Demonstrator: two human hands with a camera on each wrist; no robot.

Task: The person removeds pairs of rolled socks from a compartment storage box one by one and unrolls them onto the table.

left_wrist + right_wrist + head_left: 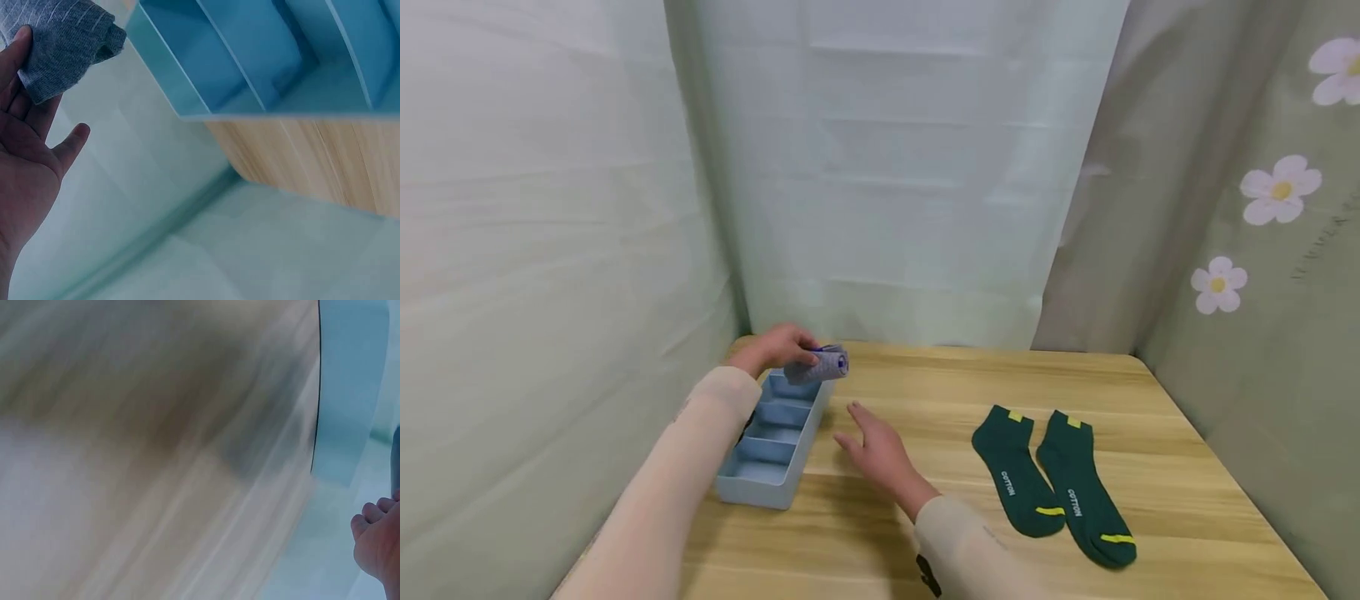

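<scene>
My left hand (796,353) holds a rolled grey sock (820,365) just above the far end of a light blue divided tray (752,482). In the left wrist view the grey sock (65,40) lies against the fingers of that hand (37,106), with the tray's compartments (250,56) beside it. My right hand (868,437) is open with straight fingers, low over the wooden table (925,392) just right of the tray. The right wrist view is blurred and shows only the tray's edge (350,394) and that hand's knuckles (375,540).
Two dark green socks (1015,475) (1086,492) with yellow marks lie flat side by side on the right half of the table. Pale curtains close in the left and back; a flowered curtain (1277,192) hangs on the right.
</scene>
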